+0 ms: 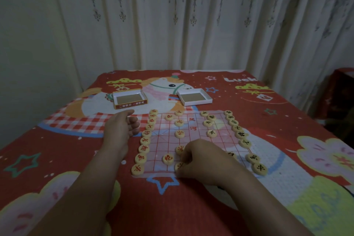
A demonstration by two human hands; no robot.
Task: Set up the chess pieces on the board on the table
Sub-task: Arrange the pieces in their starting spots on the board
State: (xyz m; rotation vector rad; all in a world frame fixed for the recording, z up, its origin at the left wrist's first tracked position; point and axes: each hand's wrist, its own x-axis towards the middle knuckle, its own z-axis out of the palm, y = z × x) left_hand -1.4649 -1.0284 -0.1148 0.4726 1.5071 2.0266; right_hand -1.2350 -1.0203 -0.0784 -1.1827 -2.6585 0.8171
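Thin translucent board [193, 140] with a red grid spread flat on a red cartoon-print cloth [239, 101] covering the table. Round cream pieces lined up along both long edges: a column with red characters [146, 141] down the left edge, a column with black characters [240, 134] down the right. More red-marked discs inside the grid, among them one near the board's lower left [168, 159] and a line of smaller ones up the middle [179, 133]; black-marked discs [211, 133] on the right half. Right hand [203, 161] low over the near edge of the board, fingers curled down around a cream piece [179, 166] partly hidden beneath them, seemingly pinching it against the sheet. Left hand [122, 126] hovering just left of the board beside the red column, fingers loosely curled, thumb out, gripping nothing. Two shallow open box halves at the far end of the cloth, well apart from the board: one with an orange rim and printed side [130, 99] to the left, one plain white [194, 96] to the right, both showing bare cardboard bottoms. Pale patterned curtain [191, 15] hanging behind the table.
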